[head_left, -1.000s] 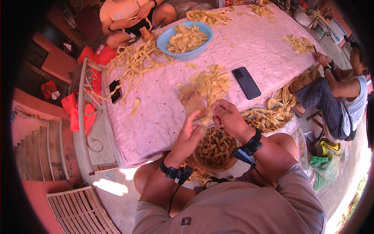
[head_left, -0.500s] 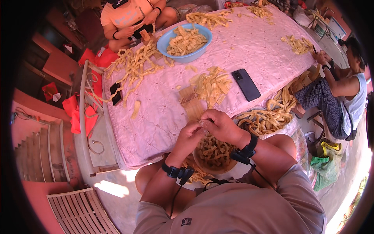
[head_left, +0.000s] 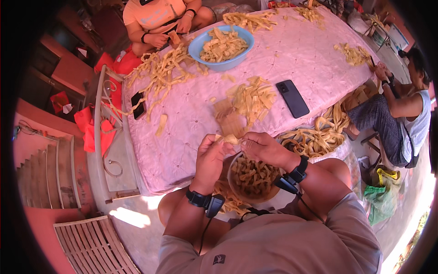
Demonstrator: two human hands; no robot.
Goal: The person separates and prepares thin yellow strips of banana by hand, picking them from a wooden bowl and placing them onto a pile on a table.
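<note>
A short pale-yellow strip [head_left: 231, 139] is stretched between my hands, above the near edge of the pink-covered bed. My left hand [head_left: 211, 153] pinches one end, and my right hand [head_left: 261, 147] has its fingers closed at the other. Below them, close to my lap, a round basin [head_left: 232, 188] holds many brownish-yellow folded pieces. Just beyond my fingers, flat tan ribbed pieces [head_left: 232, 124] lie on the bed beside a loose heap of yellow strips [head_left: 255, 99].
A dark phone [head_left: 293, 99] rests right of the heap; another phone [head_left: 138, 106] is at the left edge. Farther back stands a blue basin [head_left: 194, 49] of strips. Long strips [head_left: 315, 140] fill a sack at right. Two people work across the bed and at right.
My hands have moved apart, and the strip between them now shows. The left hand has turned more upright. At the far left, the other person's hands have also moved apart.
</note>
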